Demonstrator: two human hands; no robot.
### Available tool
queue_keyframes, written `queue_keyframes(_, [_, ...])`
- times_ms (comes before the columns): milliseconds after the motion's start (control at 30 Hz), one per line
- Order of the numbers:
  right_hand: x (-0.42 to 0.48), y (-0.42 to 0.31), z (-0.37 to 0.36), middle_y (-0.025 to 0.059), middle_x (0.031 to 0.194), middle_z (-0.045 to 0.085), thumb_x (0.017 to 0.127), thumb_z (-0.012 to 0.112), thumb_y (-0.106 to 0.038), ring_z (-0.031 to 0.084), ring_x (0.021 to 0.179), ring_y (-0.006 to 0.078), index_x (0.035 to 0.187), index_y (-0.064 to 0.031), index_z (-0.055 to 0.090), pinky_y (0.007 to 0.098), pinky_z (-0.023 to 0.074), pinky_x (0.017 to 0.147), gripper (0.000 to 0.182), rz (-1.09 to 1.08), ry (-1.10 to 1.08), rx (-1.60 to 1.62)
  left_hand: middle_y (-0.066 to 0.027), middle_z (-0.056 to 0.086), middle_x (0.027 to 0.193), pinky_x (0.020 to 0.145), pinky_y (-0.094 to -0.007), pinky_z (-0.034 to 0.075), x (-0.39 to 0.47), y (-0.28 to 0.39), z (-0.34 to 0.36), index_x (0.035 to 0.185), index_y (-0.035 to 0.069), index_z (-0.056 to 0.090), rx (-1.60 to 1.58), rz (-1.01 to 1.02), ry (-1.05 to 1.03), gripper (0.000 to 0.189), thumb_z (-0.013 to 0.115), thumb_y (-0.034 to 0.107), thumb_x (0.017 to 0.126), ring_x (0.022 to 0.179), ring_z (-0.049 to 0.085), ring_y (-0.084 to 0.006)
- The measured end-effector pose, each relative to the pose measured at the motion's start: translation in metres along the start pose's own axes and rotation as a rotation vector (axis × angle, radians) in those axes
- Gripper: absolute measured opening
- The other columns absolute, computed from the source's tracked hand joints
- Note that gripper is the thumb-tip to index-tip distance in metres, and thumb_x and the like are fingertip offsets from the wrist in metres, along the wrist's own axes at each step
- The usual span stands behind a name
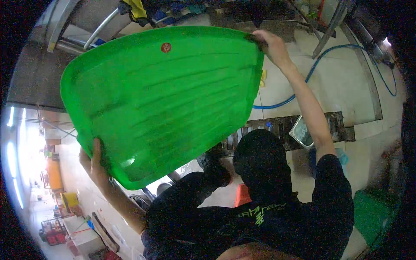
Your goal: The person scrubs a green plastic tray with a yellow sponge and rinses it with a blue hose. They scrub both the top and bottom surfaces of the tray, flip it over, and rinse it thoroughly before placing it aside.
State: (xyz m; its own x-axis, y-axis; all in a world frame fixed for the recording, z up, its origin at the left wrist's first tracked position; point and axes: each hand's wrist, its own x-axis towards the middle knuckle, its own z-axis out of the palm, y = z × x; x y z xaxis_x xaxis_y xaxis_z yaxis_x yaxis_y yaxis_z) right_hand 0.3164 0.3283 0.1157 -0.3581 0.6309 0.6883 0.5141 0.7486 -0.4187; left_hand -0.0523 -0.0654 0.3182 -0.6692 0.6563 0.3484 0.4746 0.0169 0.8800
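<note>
A large green plastic tray or lid [175,97] with long ridges fills the upper left and middle of the head view, tilted. Near its far edge is a small round reddish mark. My left hand [97,159] grips its near-left edge, thumb over the face and the other fingers hidden behind. At the far right corner my right hand [273,47] holds the rim, its fingertips partly in shadow. Both arms are stretched out from my dark shirt. What lies behind the tray is hidden.
A slatted floor drain grate [334,126] crosses the tiled floor, with a metal pan [302,131] on it. A blue hose [317,65] curves at right. Green plastic [370,214] shows at lower right, a red-orange object [242,195] near my legs, crates [53,230] at lower left.
</note>
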Motion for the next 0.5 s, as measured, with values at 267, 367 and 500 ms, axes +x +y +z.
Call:
queue_keyframes(267, [-0.010,-0.015,0.023,0.0126,0.090,0.070,0.092,0.062,-0.023,0.068,0.078,0.0264,0.111,-0.0054,0.057,0.0377,0.0524,0.070,0.026,0.453,0.287,0.055,-0.0072,0.064,0.101,0.081,-0.0274,0.044,0.006,-0.017,0.060,0.115,-0.003,0.061,-0.101,-0.033,-0.126,0.034,0.065,0.020,0.091,0.091,0.056,-0.0144])
queue_keyframes(367, [-0.046,-0.011,0.065,0.0112,0.087,0.067,0.093,0.060,-0.025,0.065,0.073,0.0218,0.109,-0.0018,0.057,0.0361,0.0519,0.069,0.028,0.638,0.239,0.257,-0.0080,0.064,0.104,0.082,-0.0288,0.045,0.002,-0.028,0.094,0.120,-0.003,0.059,0.014,-0.240,0.003,0.038,0.063,0.022,0.091,0.093,0.057,-0.0156])
queue_keyframes(500, [-0.111,-0.002,0.131,0.0086,0.088,0.063,0.094,0.056,-0.019,0.062,0.079,0.0172,0.113,0.0004,0.054,0.0322,0.0516,0.072,0.027,0.917,0.112,0.619,-0.0098,0.062,0.109,0.085,-0.0316,0.045,-0.002,-0.040,0.110,0.125,-0.001,0.057,-0.021,-0.337,-0.107,0.039,0.060,0.023,0.093,0.095,0.058,-0.0186])
